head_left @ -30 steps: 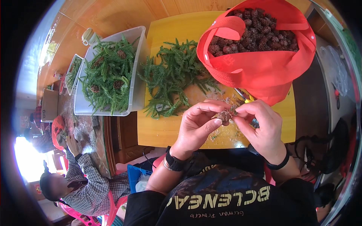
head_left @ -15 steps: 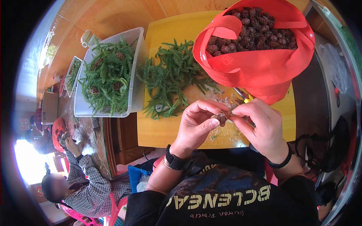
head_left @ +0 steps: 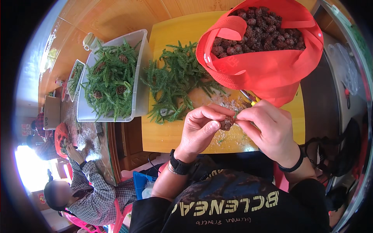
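Observation:
Between the thumb and fingers of my left hand (head_left: 200,128) sits a small brown pine cone (head_left: 227,123), held over the near part of the yellow table (head_left: 163,141). My right hand (head_left: 270,128) is closed in a pinch against the cone's right side. A bit of green (head_left: 235,115) shows between the two hands at the fingertips; exactly what the right fingers grip is too small to make out. Just beyond my hands lie pliers (head_left: 253,102) with a yellow handle, partly hidden by my right hand and a red bag (head_left: 260,77).
Brown pine cones (head_left: 264,35) fill the red bag at the far right. Green artificial fir sprigs (head_left: 175,73) are heaped mid-table. To their left stands a clear plastic bin (head_left: 140,85) of sprigs with several cones. Another person (head_left: 93,190) works at the left.
The pine cone has turned in my left fingers and shows more of its face. Both hands stay nearly in place. The person at the left has shifted their hands slightly.

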A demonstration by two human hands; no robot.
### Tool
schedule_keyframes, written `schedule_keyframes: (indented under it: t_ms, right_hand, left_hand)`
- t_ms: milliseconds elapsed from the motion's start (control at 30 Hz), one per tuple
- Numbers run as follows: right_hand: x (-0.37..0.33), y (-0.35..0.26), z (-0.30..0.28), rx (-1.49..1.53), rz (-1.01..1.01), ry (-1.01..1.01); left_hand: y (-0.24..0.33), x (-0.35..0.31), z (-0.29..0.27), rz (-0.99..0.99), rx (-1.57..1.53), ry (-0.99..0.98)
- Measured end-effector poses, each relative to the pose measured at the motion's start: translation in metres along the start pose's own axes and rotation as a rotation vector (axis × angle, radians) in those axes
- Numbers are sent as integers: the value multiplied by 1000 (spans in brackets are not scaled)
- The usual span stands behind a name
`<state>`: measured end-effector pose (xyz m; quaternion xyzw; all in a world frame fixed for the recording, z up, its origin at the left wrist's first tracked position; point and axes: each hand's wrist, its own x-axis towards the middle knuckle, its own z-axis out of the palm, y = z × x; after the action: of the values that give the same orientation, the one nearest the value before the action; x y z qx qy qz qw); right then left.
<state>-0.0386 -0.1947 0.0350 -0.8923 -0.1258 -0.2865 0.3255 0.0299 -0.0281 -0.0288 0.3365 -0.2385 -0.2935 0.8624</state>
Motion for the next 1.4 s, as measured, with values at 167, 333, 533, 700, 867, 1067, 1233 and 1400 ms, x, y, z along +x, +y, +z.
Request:
schedule_keyframes:
  t_ms: [167,333,533,700,867,1067,1233,1400]
  right_hand:
    - [-1,1,1,18,-30,1]
    - [0,3,-4,-38,-112,-95]
    - [11,4,-21,-194,-280,-317]
    - [17,-2,-25,-302,-299,-497]
    - [15,0,-24,-289,-240,-654]
    - [17,2,-25,-357,-206,-626]
    - [25,1,-30,-253,-198,-492]
    - [17,17,-28,229,253,-288]
  left_hand:
    - [1,0,-1,-30,-22,-5]
    - [4,2,0,-166,-147,-24]
    - [8,2,2,-302,-104,9]
    - [5,0,-5,-431,46,31]
    - [10,0,2,-516,146,40]
    - [4,-3,9,-374,251,39]
    - [5,-6,10,-242,225,104]
    - [4,-6,10,-205,62,193]
